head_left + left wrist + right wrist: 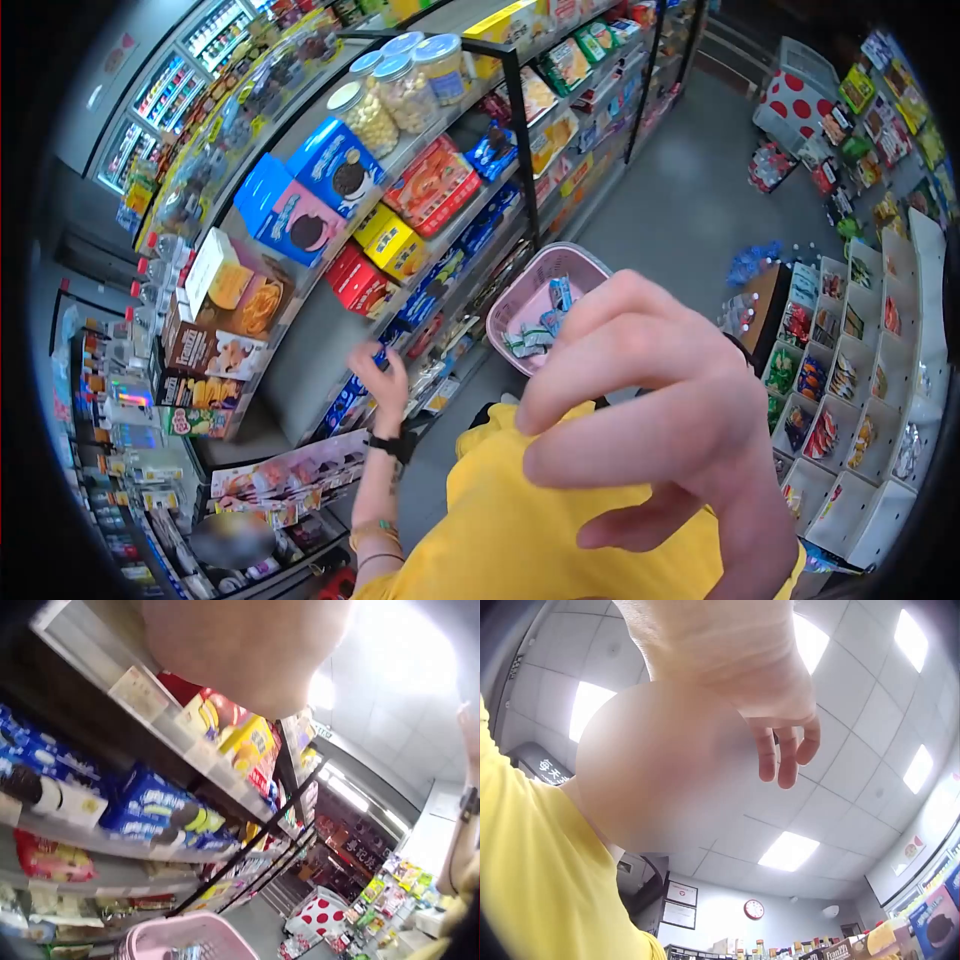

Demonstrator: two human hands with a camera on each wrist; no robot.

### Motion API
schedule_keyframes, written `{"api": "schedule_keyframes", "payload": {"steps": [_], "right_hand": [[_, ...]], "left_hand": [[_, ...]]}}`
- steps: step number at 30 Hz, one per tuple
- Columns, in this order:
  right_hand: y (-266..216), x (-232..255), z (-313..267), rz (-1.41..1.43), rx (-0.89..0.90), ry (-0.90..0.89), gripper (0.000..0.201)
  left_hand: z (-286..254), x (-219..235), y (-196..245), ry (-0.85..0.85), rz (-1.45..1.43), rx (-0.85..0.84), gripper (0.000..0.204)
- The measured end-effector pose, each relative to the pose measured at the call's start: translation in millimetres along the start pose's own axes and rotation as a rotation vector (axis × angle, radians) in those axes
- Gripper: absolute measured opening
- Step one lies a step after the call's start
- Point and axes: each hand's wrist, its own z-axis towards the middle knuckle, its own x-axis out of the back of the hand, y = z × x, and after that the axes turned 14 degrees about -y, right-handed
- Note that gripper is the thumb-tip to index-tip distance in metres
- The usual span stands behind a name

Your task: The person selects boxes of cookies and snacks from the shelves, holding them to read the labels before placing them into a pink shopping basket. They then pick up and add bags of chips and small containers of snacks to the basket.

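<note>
In the head view the right hand [650, 400] is raised close to the camera, its fingers loosely bent with nothing between them. The left hand [382, 380] hangs beside the lower shelf, fingers loosely curved and empty, near the blue packs [350, 400]. A pink basket [500, 310] with several small blue and green packets [540, 325] stands on the floor beside the shelves. In the left wrist view part of the left hand [247, 645] covers the top. The right wrist view shows the right hand [735, 675] against the ceiling, fingers hanging down.
Cookie boxes [345, 170], a red box [432, 185], yellow boxes [392, 245] and snack jars [405, 90] line the shelf on the left. A black shelf post [522, 150] rises behind the basket. White snack bins [850, 380] stand at the right, with a polka-dot bag [795, 100] farther back.
</note>
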Motion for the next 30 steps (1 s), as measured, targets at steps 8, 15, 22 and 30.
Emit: {"api": "schedule_keyframes", "payload": {"steps": [8,15,22,30], "right_hand": [[2,24,-3,-0.025,0.038,0.032,0.040],[11,57,-23,0.079,0.086,0.036,0.041],[113,1,-207,0.345,-0.893,0.029,0.036],[75,-132,-724,0.154,-2.013,-0.385,0.032]], "left_hand": [[-160,-99,-28,-0.780,-0.325,0.272,0.032],[-323,-147,-138,-1.226,-0.173,0.825,0.054],[-309,-151,-125,-1.272,-0.261,0.912,0.064],[-222,-203,-102,-1.139,-0.296,0.838,0.042]]}}
